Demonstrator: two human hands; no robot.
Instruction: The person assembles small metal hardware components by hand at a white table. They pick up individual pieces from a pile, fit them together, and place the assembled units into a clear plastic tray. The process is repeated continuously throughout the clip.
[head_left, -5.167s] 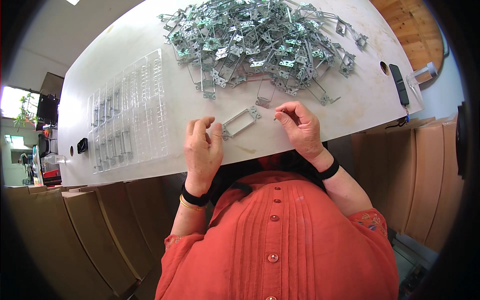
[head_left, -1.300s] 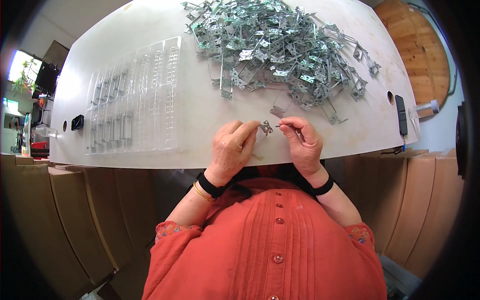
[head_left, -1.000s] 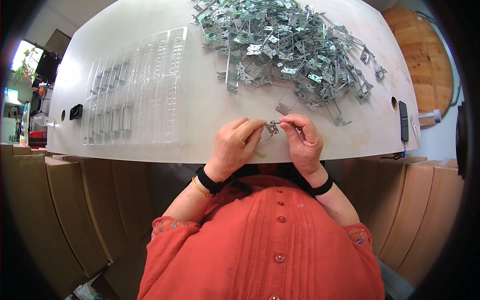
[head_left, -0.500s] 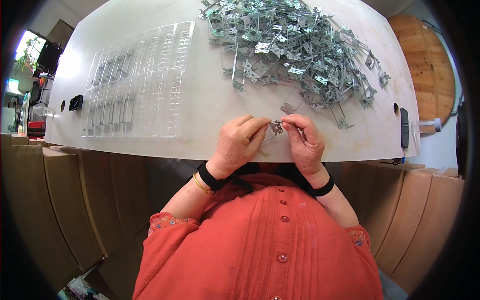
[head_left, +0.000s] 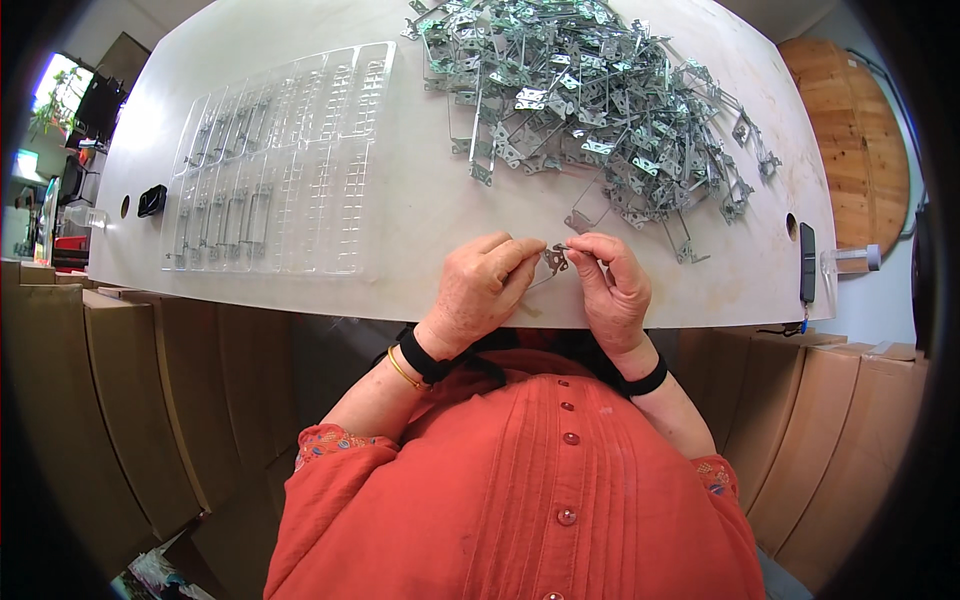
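Observation:
Close to the table's near edge, my left hand (head_left: 480,285) and my right hand (head_left: 612,285) pinch a small metal bracket (head_left: 556,262) between them. It is a grey plate with holes, and a thin wire runs from it below my left fingers. Both hands are closed, fingertips almost meeting over the part; their grip hides some of it. Just beyond my right hand lies a loose bracket with wire (head_left: 578,222). A big heap of similar metal brackets (head_left: 590,100) covers the far middle and right of the table.
On the left lies a clear plastic tray (head_left: 350,200), its left slots holding several wire brackets. A small black object (head_left: 152,201) sits at the table's left edge, a dark phone-like object (head_left: 808,262) at the right. Cardboard boxes (head_left: 130,390) stand below the table on both sides.
Almost nothing differs. My hands stay in the same place with the bracket pinched between them; the view has shifted very slightly.

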